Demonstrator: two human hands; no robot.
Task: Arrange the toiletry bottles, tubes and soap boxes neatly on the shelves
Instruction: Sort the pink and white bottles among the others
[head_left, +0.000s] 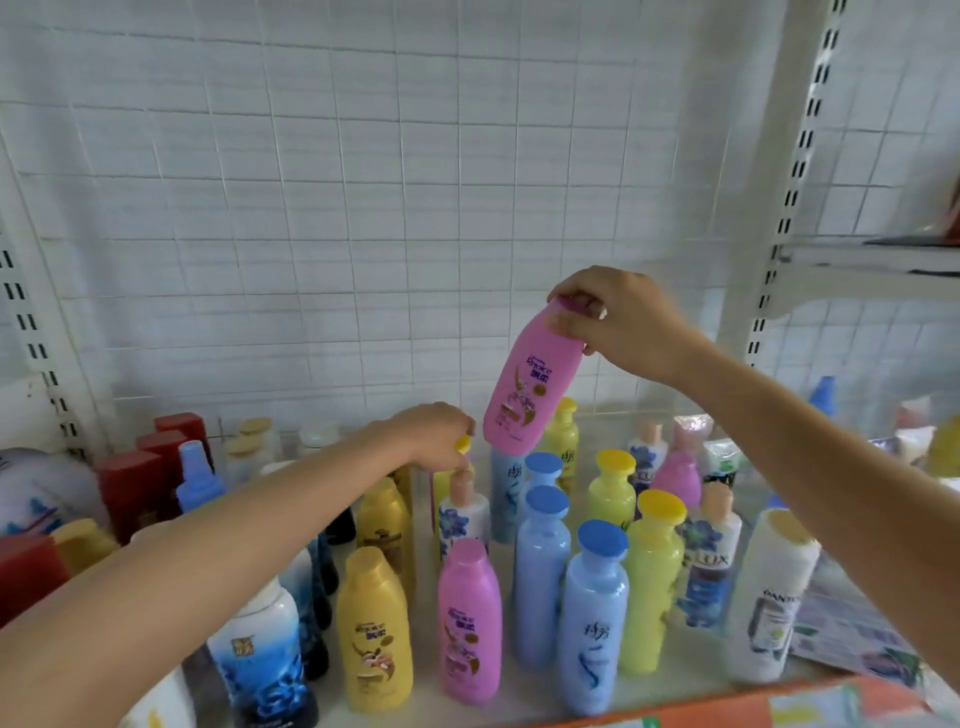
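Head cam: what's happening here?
A person is sorting toiletry bottles on a white shelf. The right hand holds a pink bottle by its cap end, tilted above the rows. The left hand grips the cap of a yellow bottle standing further back.

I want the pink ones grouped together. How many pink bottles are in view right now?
3. One pink bottle is held in the air by the right hand; one stands in the front row; one stands further back on the right. Others may be hidden behind taller bottles.
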